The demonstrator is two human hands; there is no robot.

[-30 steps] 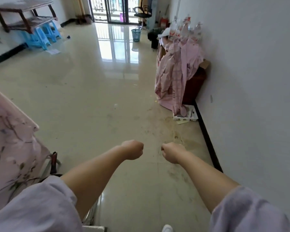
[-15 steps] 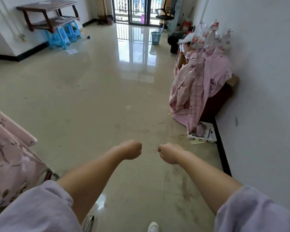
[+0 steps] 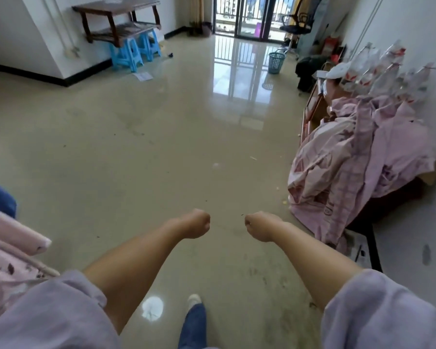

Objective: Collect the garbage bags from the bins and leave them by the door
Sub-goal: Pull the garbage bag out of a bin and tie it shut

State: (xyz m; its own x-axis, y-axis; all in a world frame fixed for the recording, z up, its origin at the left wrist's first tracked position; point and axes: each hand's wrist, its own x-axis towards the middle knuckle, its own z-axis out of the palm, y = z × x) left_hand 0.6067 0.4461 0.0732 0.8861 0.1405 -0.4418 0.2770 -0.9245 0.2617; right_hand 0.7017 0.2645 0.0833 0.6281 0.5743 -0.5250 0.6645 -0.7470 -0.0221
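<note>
My left hand (image 3: 195, 224) and my right hand (image 3: 259, 226) are held out in front of me as closed fists, a short gap between them, with nothing in either. Far ahead, a teal mesh waste bin (image 3: 276, 62) stands on the shiny floor near the glass balcony door (image 3: 249, 17). A second dark bin (image 3: 207, 29) sits left of that door. No garbage bag shows in either bin from here.
Pink cloth (image 3: 358, 162) drapes over a low cabinet along the right wall, with plastic bottles (image 3: 388, 69) on top. Blue stools (image 3: 136, 50) and a wooden table (image 3: 116, 18) stand far left. A pink-covered piece of furniture (image 3: 8, 250) is at my left. An office chair (image 3: 297, 23) stands by the door.
I have walked forward along the room; the pink cloth pile is closer and lower right, and the far bin and door look nearer. Both fists stay closed and level.
</note>
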